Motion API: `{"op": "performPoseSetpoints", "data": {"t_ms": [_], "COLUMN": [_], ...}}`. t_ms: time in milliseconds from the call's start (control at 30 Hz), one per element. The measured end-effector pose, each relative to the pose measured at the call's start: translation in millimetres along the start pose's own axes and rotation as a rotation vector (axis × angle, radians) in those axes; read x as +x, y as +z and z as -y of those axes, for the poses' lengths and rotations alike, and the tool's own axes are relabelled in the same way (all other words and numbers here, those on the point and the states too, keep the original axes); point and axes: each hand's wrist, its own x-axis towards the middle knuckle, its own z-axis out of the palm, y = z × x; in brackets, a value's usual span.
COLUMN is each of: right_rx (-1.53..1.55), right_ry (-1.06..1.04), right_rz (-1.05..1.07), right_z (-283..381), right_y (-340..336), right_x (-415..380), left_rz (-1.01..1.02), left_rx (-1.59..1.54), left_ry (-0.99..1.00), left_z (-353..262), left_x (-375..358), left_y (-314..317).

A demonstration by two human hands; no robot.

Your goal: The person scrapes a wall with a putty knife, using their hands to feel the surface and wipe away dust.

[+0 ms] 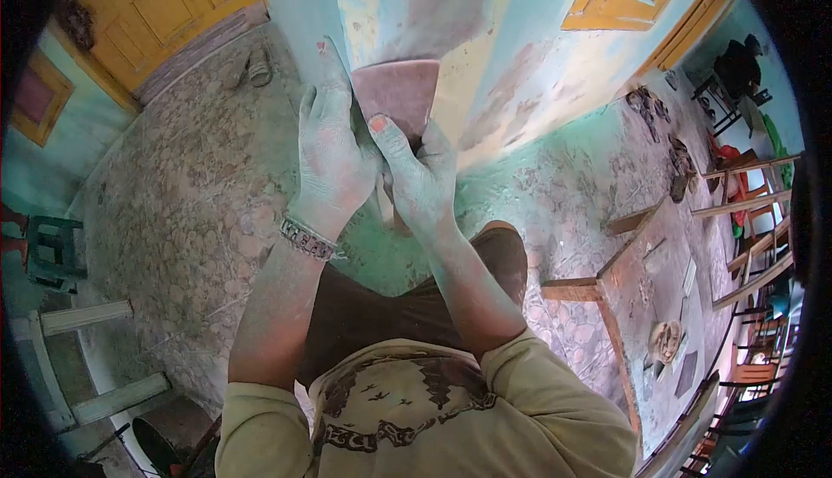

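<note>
My right hand (422, 175), coated in pale dust, grips a flat pinkish-brown sheet of sandpaper (397, 88), its thumb pressed across the lower part. The sheet lies over the corner of a painted wall (511, 32) with worn yellow, blue and grey patches. Beside it, my left hand (334, 144) reaches up along the wall's left face, index finger stretched out and the palm edge close to my right hand. Dust covers this hand too, and a patterned bracelet (308, 240) circles its wrist. Some fingers of both hands are hidden.
A yellow door (165, 19) stands at upper left, with shoes (256, 69) on the floor near it. At right is a low wooden table (637, 261) carrying small items. A green stool (54, 248) and a pale wooden frame (87, 318) stand at left.
</note>
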Motion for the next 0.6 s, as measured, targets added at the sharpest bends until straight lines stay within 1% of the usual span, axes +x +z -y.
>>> {"op": "performPoseSetpoints", "data": {"t_ms": [67,133,200,267,333,433,500,600], "right_rx": [0.006,-0.004,0.025,0.027,0.004,0.013,0.015,0.012], "right_ry": [0.019,0.055,0.013,0.028,0.107,0.166,0.117,0.149], "right_rz": [-0.019,-0.039,-0.036,-0.021,-0.001,-0.054,-0.045,-0.04], "right_z": [2.2,6.2,-4.0,-7.0,2.2,4.1,-4.2,-4.6], "right_y": [0.2,3.2,1.0,-2.2,-3.4,0.3,-5.6,-8.6], "right_x": [-2.0,-0.5,-4.2,-4.8,-6.8,-3.9,-8.1,-7.1], "left_rz": [-0.004,0.001,-0.019,-0.031,-0.017,0.019,0.012,0.012], "left_rx": [-0.02,-0.028,-0.035,-0.055,-0.067,-0.05,-0.042,-0.076], "left_ry": [0.033,0.025,0.018,-0.002,0.023,0.012,0.019,0.02], "left_z": [0.7,1.1,5.6,10.7,5.1,2.3,3.2,4.7], "left_x": [-0.1,-3.5,-1.4,-4.3,-1.8,-2.8,1.3,-2.1], "left_y": [1.7,2.4,1.8,5.8,4.9,2.3,-0.4,4.0]}}
